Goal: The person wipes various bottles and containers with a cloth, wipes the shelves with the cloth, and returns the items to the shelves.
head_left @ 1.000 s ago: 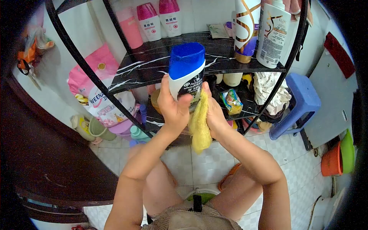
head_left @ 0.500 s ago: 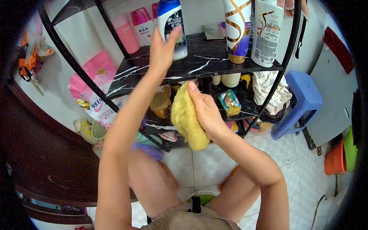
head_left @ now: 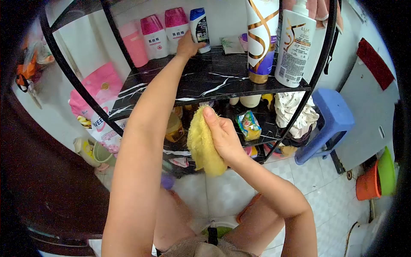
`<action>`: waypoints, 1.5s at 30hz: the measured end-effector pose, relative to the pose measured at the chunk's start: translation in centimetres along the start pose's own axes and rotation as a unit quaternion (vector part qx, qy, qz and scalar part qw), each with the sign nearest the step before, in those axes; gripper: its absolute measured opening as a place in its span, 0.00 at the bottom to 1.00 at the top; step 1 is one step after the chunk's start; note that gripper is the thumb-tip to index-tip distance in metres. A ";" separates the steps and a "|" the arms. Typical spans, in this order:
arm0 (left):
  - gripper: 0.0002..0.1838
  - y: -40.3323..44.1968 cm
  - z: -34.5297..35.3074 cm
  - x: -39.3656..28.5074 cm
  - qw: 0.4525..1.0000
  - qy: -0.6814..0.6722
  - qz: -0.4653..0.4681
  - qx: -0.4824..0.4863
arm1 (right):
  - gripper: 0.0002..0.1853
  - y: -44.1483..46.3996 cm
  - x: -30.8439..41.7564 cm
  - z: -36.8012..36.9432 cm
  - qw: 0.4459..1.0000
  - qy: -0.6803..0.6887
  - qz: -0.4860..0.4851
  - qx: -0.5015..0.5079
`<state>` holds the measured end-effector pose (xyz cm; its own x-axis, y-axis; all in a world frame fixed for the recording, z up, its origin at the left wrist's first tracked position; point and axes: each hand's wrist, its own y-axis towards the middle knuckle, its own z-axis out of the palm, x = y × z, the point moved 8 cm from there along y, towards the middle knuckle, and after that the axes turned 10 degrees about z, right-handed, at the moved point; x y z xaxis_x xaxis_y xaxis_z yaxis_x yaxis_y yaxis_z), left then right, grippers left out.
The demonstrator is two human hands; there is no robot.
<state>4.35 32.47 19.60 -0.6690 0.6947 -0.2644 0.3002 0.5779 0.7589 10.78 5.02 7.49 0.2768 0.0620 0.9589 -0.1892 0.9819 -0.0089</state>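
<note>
At the back of the upper shelf (head_left: 171,83), my left hand (head_left: 188,47) is around the lower part of a blue-capped shampoo bottle (head_left: 199,31), thumb across its front. The bottle stands upright beside two white bottles with pink caps, the nearer a white-and-pink bottle (head_left: 177,31). Lower down, in front of the shelf unit, my right hand (head_left: 222,137) is closed on a yellow cloth (head_left: 203,147) that hangs bunched from it. My left fingertips are partly hidden.
A tall white-and-gold bottle (head_left: 259,43) and a white pump bottle (head_left: 293,51) stand at the shelf's right. Below are a jar (head_left: 174,130) and a small colourful packet (head_left: 248,125). A blue stool (head_left: 329,115) stands right; a pink bag (head_left: 96,94) leans left.
My left hand has carried the shampoo bottle back into the shelf, into line with the pink-capped bottles. My right hand keeps its hold on the cloth. The view has shifted slightly.
</note>
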 end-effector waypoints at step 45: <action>0.32 -8.6 -1.5 -17.9 0.875 -0.462 0.010 0.142 | 0.19 -4.2 4.8 -1.1 0.956 -0.150 -0.244 -0.068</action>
<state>12.72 14.41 18.74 0.1343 0.6796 -0.7212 0.5505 0.5540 0.6246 13.91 1.40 11.79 0.0146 -0.4426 0.8966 0.0236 0.8966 0.4423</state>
